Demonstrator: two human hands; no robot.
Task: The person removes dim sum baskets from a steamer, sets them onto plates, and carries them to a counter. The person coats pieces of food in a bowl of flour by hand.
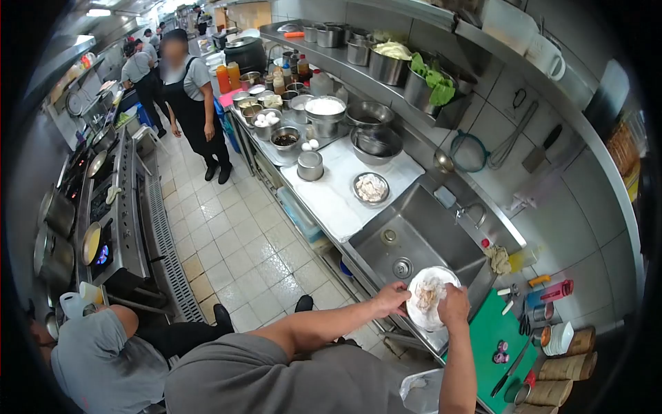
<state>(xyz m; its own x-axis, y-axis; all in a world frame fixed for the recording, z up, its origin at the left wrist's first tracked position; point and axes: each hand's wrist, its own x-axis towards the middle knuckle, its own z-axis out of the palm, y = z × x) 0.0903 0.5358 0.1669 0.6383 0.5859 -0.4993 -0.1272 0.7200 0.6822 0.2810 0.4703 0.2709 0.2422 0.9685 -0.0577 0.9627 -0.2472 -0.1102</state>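
Note:
A white bowl (422,319) sits over the near end of the sink, with pale, flour-coated food pieces (432,294) in it. My left hand (392,301) holds the bowl's left rim. At the bowl's right side, my right hand (454,306) reaches in with its fingers curled against the coated pieces; whether it grips one is hidden. A metal bowl of similar pale pieces (371,188) rests on the white-covered counter (331,207) beyond the sink.
Under the bowl is a steel sink (448,238) with a tap (472,215). To the right, a green cutting board (489,331) bears a knife (510,369) and purple onion pieces (501,352). A person (189,103) stands in the aisle; another (110,359) is close at my left, near the lit stove (103,252).

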